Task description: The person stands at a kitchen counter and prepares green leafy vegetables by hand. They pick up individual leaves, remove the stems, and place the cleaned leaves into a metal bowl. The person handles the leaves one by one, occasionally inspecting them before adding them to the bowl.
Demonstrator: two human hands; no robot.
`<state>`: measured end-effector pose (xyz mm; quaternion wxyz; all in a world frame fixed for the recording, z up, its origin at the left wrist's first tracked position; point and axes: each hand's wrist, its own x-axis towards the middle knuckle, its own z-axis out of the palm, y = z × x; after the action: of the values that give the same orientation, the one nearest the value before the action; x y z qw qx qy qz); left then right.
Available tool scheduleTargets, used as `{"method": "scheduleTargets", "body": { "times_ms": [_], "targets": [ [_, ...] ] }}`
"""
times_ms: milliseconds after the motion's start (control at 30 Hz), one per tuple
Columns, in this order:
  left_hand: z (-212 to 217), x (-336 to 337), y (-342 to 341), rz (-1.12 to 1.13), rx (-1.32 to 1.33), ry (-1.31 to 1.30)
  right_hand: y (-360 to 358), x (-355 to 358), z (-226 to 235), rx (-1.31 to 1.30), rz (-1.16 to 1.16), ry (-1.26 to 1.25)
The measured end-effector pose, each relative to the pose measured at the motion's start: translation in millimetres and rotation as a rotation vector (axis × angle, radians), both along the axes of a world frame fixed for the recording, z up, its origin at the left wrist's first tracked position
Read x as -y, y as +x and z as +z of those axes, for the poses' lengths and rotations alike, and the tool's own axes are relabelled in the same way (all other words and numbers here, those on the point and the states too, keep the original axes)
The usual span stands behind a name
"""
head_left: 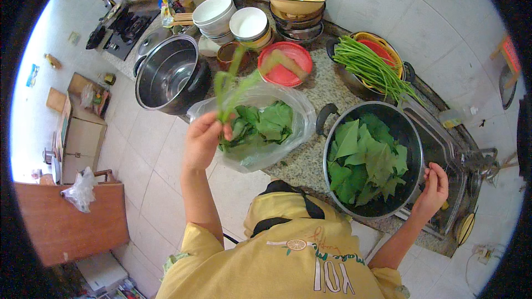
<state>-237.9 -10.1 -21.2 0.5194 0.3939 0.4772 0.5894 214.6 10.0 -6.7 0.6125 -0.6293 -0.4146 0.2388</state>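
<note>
My left hand [206,135] is closed in a pinch on a few long green stalks [228,88], blurred by motion and sticking up above the fingers. It is over the left edge of a clear plastic bag [302,127] holding green leaves [274,122]. To the right stands a dark two-handled pot [415,152] with broad green leaves [368,158] piled inside. My right hand [432,191] grips this pot at its right side, where the handle is hidden by the fingers. The pot's left handle [326,117] sticks out toward the bag.
An open dark pot [172,75] stands left of the bag. Behind are a red plastic basket [285,66], stacked white bowls [213,14] and yellow bowls [299,3]. Long green stems [371,63] lie across another pot. The sink [438,149] and faucet [482,160] are at right.
</note>
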Motion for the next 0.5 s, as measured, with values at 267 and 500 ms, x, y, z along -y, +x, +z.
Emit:
{"method": "scheduleTargets", "body": {
  "times_ms": [267, 500],
  "targets": [
    [13.6, -17.3, 7.1, 0.228, 0.354, 0.359, -9.6, -2.7, 0.2, 0.052, 0.105, -0.035],
    [19.3, -34.1, 35.3, -0.031, 0.455, 0.414, -43.9, -1.4, 4.1, 0.081, 0.25, 0.006]
  ]
}}
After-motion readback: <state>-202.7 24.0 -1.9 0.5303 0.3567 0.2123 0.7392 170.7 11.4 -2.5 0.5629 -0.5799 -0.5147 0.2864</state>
